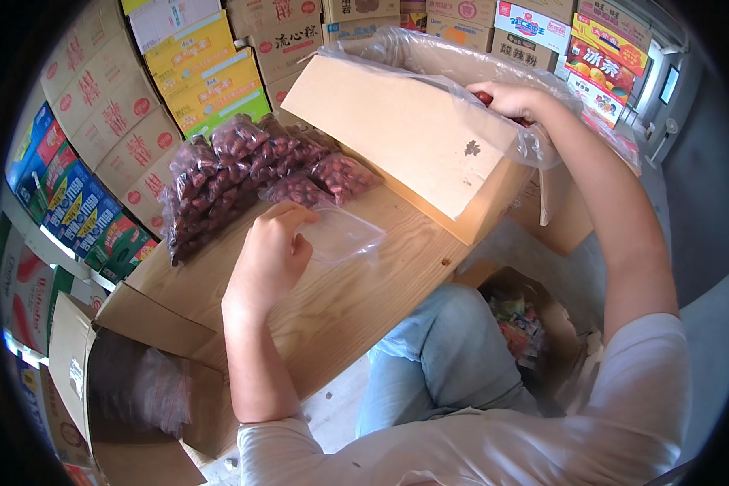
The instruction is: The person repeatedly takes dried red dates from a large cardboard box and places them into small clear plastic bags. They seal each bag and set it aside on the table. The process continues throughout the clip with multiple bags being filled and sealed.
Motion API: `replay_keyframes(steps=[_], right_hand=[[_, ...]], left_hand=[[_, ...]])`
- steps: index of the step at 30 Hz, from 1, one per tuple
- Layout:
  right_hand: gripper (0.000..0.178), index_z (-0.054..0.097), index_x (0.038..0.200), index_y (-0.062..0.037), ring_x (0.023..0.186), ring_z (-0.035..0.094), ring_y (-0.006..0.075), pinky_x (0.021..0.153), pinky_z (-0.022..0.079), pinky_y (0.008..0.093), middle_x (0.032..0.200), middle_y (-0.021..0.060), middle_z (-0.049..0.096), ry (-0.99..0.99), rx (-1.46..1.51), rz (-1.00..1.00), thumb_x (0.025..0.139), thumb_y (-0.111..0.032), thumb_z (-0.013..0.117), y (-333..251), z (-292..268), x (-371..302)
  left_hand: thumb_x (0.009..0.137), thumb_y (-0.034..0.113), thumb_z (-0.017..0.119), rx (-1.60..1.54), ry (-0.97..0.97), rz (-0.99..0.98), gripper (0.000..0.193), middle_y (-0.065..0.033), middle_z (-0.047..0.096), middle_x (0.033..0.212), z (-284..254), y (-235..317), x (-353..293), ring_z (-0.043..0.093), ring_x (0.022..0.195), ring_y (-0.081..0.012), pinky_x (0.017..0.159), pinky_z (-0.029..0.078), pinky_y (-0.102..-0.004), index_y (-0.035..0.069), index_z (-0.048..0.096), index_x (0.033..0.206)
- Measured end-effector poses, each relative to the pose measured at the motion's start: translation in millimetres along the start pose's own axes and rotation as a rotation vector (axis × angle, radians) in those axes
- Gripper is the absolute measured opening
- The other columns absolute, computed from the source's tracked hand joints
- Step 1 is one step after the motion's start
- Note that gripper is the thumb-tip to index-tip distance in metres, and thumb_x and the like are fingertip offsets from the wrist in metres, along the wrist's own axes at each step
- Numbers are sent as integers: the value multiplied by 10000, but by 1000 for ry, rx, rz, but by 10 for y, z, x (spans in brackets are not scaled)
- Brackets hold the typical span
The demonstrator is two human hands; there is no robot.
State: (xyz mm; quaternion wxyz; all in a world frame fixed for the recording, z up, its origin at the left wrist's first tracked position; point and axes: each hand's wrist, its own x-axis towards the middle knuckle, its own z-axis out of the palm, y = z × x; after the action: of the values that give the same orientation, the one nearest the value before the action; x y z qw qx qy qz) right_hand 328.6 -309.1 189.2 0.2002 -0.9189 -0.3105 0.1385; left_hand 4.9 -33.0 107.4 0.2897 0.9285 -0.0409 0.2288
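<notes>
My left hand (271, 255) rests on the wooden desk (332, 312), fingers curled together and pinching the near edge of an empty clear plastic bag (342, 235). The bag lies flat on the desk, just beside a heap of filled bags of red dates (251, 170), which sits on the far left part of the desk, piled several deep.

My right hand (506, 99) reaches into a large cardboard box (413, 134) lined with clear plastic film (429, 53). The box is tipped on its side on the desk, its open mouth turned to the right. The fingers are closed on something red inside the liner; I can see only a small part of it, and it looks like loose red dates (484, 98). How many the hand holds I cannot tell.

Below the desk's left end stands an open carton (130, 381) holding more filled bags, blurred in the view. Beside my right knee a second open carton (526, 324) holds mixed coloured wrappers. Stacked printed cartons (130, 121) fill the wall beyond the desk.
</notes>
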Motion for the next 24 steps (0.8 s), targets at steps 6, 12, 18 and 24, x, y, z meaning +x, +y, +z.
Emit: replay_keyframes(steps=[6,12,18,24], right_hand=[[373,555,1102,-98,755,589,82,613,475,248,872,2,603,83,481,72,744,-55,649,157,-127,65],[281,533,959,-112,703,575,106,615,492,287,768,8,583,131,615,174,727,-78,688,16,-112,-83],[223,557,903,-137,714,605,120,605,508,304,803,15,614,198,572,262,729,-126,696,35,-116,-46],[292,535,883,-48,699,624,174,542,531,294,798,70,597,204,998,237,731,-160,758,271,-321,117]], left_hand=[[700,-143,490,-29,34,40,353,-146,628,939,47,-78,13,581,682,-207,608,481,-288,-39,652,995],[700,-141,490,-32,26,6,360,-158,632,958,79,-76,34,596,715,-241,639,492,-306,-42,654,1005],[715,-126,492,-20,-16,-40,346,-190,643,969,77,-59,63,637,745,-308,676,514,-346,-44,654,1009],[704,-137,488,-45,-2,13,348,-124,619,920,141,-145,74,546,695,-173,616,453,-271,-39,651,995]])
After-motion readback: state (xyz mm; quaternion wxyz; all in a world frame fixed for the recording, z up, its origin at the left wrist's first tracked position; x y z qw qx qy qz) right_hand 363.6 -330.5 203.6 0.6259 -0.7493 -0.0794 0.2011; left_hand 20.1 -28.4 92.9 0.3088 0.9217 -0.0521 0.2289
